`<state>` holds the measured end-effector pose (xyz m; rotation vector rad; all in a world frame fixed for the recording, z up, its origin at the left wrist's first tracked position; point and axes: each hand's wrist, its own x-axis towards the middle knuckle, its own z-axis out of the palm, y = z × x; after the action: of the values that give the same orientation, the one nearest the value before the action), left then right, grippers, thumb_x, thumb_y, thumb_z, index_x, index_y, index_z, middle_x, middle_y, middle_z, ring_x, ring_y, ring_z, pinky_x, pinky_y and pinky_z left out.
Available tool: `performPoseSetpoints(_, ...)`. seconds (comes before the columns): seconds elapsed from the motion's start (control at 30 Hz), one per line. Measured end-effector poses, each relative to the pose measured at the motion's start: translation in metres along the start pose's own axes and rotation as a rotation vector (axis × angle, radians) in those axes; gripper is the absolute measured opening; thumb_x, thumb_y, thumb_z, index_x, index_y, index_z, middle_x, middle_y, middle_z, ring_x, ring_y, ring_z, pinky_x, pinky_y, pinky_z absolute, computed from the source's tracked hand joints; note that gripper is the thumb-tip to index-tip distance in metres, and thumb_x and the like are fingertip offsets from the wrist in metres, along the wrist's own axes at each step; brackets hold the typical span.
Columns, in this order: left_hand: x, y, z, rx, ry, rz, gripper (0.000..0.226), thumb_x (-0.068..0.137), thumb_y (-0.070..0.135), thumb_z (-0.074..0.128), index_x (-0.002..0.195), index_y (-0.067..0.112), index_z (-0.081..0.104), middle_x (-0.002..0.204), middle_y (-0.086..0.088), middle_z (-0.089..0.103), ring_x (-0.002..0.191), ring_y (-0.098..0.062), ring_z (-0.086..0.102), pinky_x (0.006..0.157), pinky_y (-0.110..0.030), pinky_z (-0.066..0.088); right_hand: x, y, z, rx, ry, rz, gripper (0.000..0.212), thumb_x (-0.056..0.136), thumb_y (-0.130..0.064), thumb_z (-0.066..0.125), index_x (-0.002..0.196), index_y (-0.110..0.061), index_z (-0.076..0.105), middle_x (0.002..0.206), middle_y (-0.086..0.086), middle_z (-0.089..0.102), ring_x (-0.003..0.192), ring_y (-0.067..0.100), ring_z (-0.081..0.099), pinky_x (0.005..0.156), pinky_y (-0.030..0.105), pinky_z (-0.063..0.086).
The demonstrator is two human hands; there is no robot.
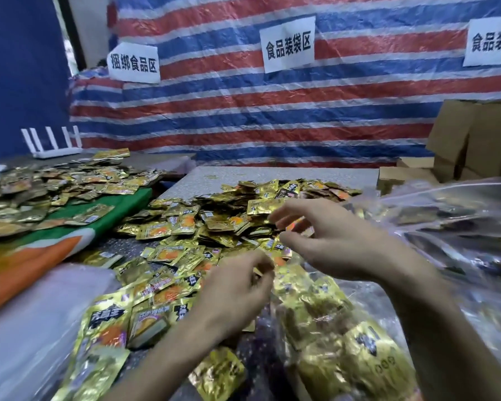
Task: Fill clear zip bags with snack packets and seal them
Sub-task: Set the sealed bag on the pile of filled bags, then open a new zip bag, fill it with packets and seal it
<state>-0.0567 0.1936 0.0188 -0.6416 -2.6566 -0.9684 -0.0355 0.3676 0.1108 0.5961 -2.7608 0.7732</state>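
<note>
My right hand (pixel 339 238) pinches 1 snack packet (pixel 296 226) just beyond the mouth of the clear zip bag (pixel 324 319), whose long axis runs back toward me beneath my wrists. My left hand (pixel 237 287) curls at that mouth, nearer it; blur hides whether it grips the rim.

hands (pixel 235 287) (pixel 330 238) over snack packets (pixel 182 224), filled zip bag (pixel 333 340)

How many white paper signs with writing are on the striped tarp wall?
3 signs on the striped tarp: left sign, middle sign, and right sign, cut off by the picture edge. Others may be outside the view.
</note>
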Motion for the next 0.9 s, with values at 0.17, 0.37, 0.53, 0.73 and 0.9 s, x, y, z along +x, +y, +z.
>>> performPoseSetpoints(0.17,-0.031,-0.093,-0.057,0.41,0.124,-0.361,0.02,0.094,0.043,0.058,0.109,0.031,0.063,0.107,0.01,0.068,0.088,-0.014,0.062,0.068,-0.029,0.046,0.006,-0.003,0.018,0.001,-0.052,-0.042,0.028,0.098,-0.032,0.056,0.125,-0.03,0.058,0.117,-0.017,0.058,0.097,-0.009,0.054,0.075,0.01,0.043)
performPoseSetpoints(0.37,-0.072,-0.18,-0.098,0.718,0.087,-0.874,0.035,0.088,0.03,0.053,0.119,0.016,0.061,0.129,-0.01,0.058,0.117,-0.032,0.054,0.093,-0.036,0.043,0.006,-0.009,0.02,0.018,-0.083,-0.072,0.027,0.096,-0.032,0.057,0.124,-0.028,0.058,0.117,-0.017,0.059,0.1,-0.005,0.056,0.073,0.013,0.045)
performPoseSetpoints(0.53,-0.087,-0.191,-0.103,0.644,0.236,-0.871,0.011,0.086,0.015,0.054,0.076,0.016,0.058,0.089,-0.009,0.068,0.088,-0.031,0.063,0.065,-0.031,0.037,0.001,-0.013,0.015,0.024,-0.083,-0.073,0.027,0.097,-0.029,0.057,0.124,-0.027,0.06,0.118,-0.016,0.061,0.101,-0.002,0.059,0.079,0.015,0.049)
performPoseSetpoints(0.73,-0.083,-0.182,-0.127,0.474,0.225,-0.893,0.046,0.091,0.045,0.067,0.062,0.01,0.061,0.065,-0.007,0.065,0.073,-0.029,0.068,0.078,-0.036,0.055,-0.002,-0.015,0.009,0.013,-0.073,-0.086,0.025,0.096,-0.033,0.056,0.121,-0.029,0.062,0.116,-0.018,0.062,0.099,-0.004,0.06,0.077,0.014,0.049)
performPoseSetpoints(0.9,-0.063,-0.158,-0.157,0.446,0.352,-0.844,0.044,0.1,0.04,0.053,0.068,0.011,0.059,0.07,-0.012,0.062,0.072,-0.032,0.06,0.073,-0.04,0.047,-0.003,-0.014,0.005,0.024,-0.036,-0.074,0.022,0.096,-0.036,0.057,0.116,-0.032,0.064,0.112,-0.019,0.064,0.098,-0.003,0.061,0.082,0.021,0.053)
